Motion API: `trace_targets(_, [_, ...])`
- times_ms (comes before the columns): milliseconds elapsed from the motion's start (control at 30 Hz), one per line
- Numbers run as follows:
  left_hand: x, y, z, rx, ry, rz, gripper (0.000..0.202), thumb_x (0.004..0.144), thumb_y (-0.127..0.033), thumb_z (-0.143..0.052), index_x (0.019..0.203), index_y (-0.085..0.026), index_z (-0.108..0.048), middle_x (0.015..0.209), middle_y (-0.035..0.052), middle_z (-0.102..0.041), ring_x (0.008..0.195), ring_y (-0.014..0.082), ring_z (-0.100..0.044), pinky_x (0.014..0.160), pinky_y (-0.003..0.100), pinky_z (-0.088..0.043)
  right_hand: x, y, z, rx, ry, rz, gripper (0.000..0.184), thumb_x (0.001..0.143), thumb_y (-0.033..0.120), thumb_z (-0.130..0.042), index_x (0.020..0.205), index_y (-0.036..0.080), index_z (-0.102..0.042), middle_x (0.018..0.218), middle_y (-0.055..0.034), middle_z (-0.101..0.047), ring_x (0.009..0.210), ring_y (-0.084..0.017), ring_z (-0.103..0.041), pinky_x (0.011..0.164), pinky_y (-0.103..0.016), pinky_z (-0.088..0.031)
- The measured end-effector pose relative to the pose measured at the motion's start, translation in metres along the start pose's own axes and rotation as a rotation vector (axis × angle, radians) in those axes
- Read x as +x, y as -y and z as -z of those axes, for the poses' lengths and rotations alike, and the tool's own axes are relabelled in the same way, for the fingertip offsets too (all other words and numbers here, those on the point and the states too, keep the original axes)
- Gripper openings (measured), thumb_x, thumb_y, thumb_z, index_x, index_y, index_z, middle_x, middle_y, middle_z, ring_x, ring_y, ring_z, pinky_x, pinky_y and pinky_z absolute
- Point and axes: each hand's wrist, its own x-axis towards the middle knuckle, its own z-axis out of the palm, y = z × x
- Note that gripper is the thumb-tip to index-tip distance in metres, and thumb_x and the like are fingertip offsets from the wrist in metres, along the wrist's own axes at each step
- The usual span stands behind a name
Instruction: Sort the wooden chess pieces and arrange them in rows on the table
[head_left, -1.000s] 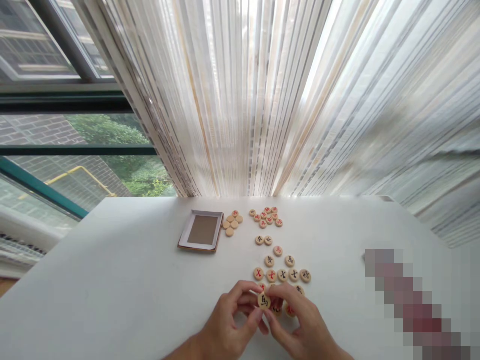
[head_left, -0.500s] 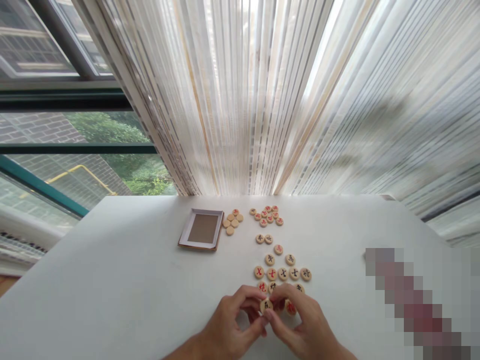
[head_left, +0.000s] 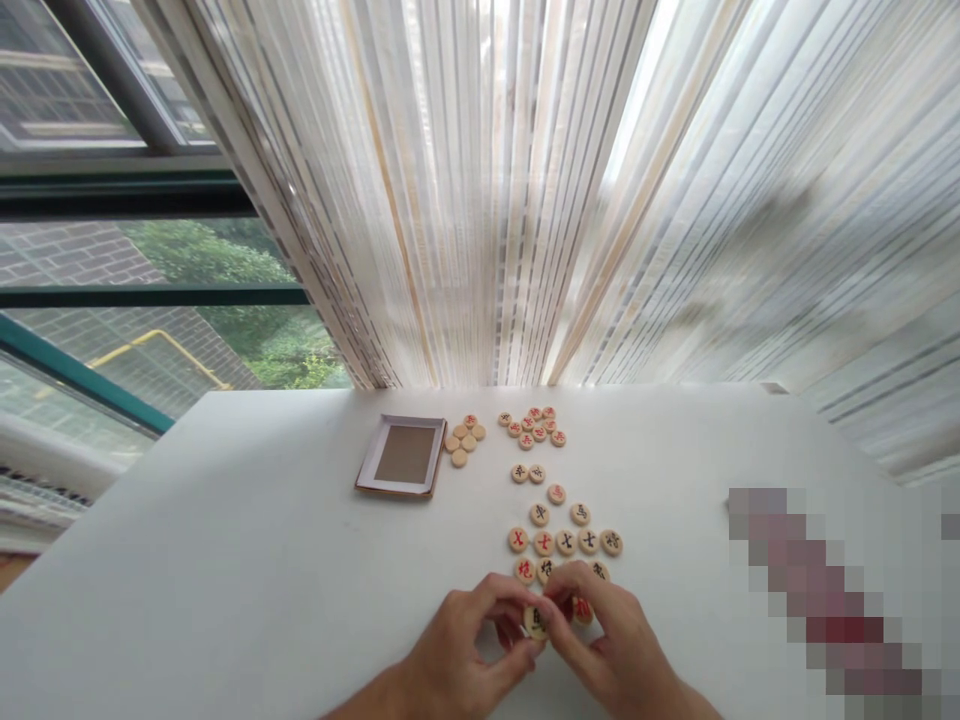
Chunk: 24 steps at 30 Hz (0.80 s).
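Note:
A round wooden xiangqi piece [head_left: 535, 624] with a black character is held up near the table's front edge. My left hand [head_left: 469, 635] has its fingers curled round the piece's left side. Thumb and fingertips of my right hand [head_left: 611, 635] close on the piece from the right, covering part of its face. Just beyond the fingers lie a red-marked piece [head_left: 525, 570] and a black-marked piece [head_left: 546, 572]. Another red-marked piece [head_left: 583, 610] shows partly behind my right hand. Farther off, a row of pieces [head_left: 566, 541] lies face up on the white table [head_left: 225, 560].
A shallow open box lid or tray [head_left: 365, 476] lies at the left, with several mostly blank-side-up pieces [head_left: 459, 458] beside it. A cluster of mostly red-marked pieces [head_left: 539, 433] sits farther back. String curtains [head_left: 465, 200] hang behind the table. A blurred-out patch [head_left: 832, 600] covers the right.
The held piece has turned and shifted slightly toward me, and a differently seen black character now shows. My right thumb has moved up across its face. The pieces on the table keep their arrangement.

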Motion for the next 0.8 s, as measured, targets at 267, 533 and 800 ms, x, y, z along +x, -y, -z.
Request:
trace_targets(267, [0.0008,0.0005,0.0001,-0.11,-0.087,0.128,0.025,0.09,-0.024,-0.064,0.111,-0.017,-0.052,0.085,0.005,-0.07,0.067,0.0142,-0.069,0.065,0.024,-0.056,-0.0015,-0.0006,0.0018,0.035,0.041,-0.018,0.013,0.095,0.017,-0.045,0.099,0.023,-0.056,0.08,0.0,-0.065,0.067,-0.012,-0.061,0.062,-0.02,-0.047])
trace_targets(533, [0.0017,0.0002,0.0014,-0.147,-0.101,0.14,0.026,0.09,-0.027,-0.064,0.112,-0.017,-0.053,0.09,0.0062,-0.069,0.068,0.0142,-0.069,0.066,0.026,-0.057,0.0006,-0.0017,0.0024,0.042,0.053,-0.013,0.017,0.094,0.014,-0.046,0.103,0.024,-0.057,0.085,-0.0008,-0.067,0.07,-0.013,-0.062,0.064,-0.021,-0.048])
trace_targets(800, [0.0014,0.0012,0.0015,-0.199,-0.074,0.158,0.028,0.095,-0.031,-0.057,0.12,-0.019,-0.052,0.097,0.0095,-0.074,0.07,0.0147,-0.071,0.066,0.023,-0.055,0.0,-0.0022,0.0027,0.044,0.054,0.034,0.025,0.091,0.013,-0.052,0.113,0.025,-0.055,0.09,-0.0017,-0.066,0.073,-0.013,-0.062,0.066,-0.022,-0.049])
